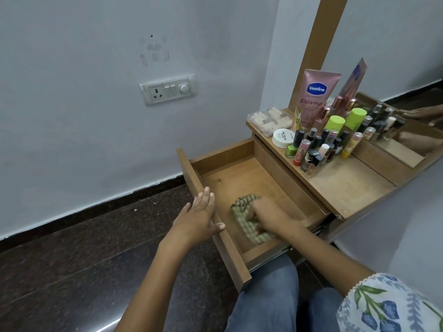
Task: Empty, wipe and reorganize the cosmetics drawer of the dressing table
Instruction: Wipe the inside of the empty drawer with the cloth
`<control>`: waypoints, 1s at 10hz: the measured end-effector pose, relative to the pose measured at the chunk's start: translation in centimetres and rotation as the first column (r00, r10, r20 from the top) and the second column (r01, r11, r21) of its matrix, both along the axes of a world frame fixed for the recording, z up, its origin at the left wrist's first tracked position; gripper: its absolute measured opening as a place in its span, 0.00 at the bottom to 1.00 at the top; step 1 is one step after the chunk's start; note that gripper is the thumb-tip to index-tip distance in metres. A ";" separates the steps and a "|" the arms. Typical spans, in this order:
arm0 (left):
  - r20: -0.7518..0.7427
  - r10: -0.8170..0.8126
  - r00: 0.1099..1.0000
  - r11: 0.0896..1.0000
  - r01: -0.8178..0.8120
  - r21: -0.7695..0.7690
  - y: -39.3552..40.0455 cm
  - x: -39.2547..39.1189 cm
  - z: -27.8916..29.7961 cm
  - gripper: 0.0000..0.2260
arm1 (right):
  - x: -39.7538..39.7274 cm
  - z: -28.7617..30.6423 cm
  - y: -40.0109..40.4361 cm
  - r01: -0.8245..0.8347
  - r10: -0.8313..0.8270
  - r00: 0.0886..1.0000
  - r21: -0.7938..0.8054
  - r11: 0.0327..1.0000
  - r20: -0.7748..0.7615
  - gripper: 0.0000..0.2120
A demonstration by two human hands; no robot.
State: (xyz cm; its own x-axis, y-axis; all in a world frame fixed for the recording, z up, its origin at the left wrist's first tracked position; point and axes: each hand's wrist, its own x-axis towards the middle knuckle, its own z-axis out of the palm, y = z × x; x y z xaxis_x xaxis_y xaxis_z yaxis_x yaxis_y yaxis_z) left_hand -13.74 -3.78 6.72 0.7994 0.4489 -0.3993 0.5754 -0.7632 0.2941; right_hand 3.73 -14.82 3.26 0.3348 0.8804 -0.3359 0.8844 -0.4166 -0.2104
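Drawer (242,178) pulled out left of the worktop (347,185), cloth (242,212) inside it under the right hand (271,218). Left hand (200,218) on the drawer's front panel. Bottles (321,144) cluster on the worktop, tube (311,99) behind them, mirror (395,130) to their right

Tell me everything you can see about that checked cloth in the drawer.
The green-and-beige checked cloth is soft woven fabric, crumpled into a loose wad. It lies on the bare floor of the open wooden drawer, towards its near end. The right hand presses on it and covers part of it; its edges look blurred.
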 end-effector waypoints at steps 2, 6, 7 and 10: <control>0.005 0.015 1.000 1.000 -0.015 0.001 -0.2 0.0 0.1 0.36 | -1.1 -0.1 -0.1 0.019 -0.019 0.989 -0.004 1.000 0.148 0.10; -0.007 0.006 1.000 1.000 -0.006 0.011 0.1 0.2 -0.1 0.36 | 1.6 0.7 -1.9 0.154 -0.156 0.981 0.022 0.988 0.116 0.07; -0.011 0.002 1.000 1.000 -0.002 0.005 0.0 0.1 0.1 0.36 | -2.1 0.6 -0.9 -0.045 0.045 0.995 0.001 0.999 0.089 0.07; -0.027 -0.007 1.000 0.999 0.008 0.035 -0.1 0.2 0.4 0.36 | -1.3 -0.6 1.7 -0.021 0.020 0.999 0.041 0.999 0.032 0.25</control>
State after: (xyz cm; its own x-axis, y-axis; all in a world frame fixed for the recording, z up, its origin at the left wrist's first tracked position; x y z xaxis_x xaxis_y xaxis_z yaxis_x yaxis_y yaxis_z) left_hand -13.55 -3.85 7.08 0.7921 0.4568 -0.4048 0.5767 -0.7774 0.2511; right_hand 2.40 -13.13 2.69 0.3262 0.9001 -0.2889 0.8992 -0.3898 -0.1990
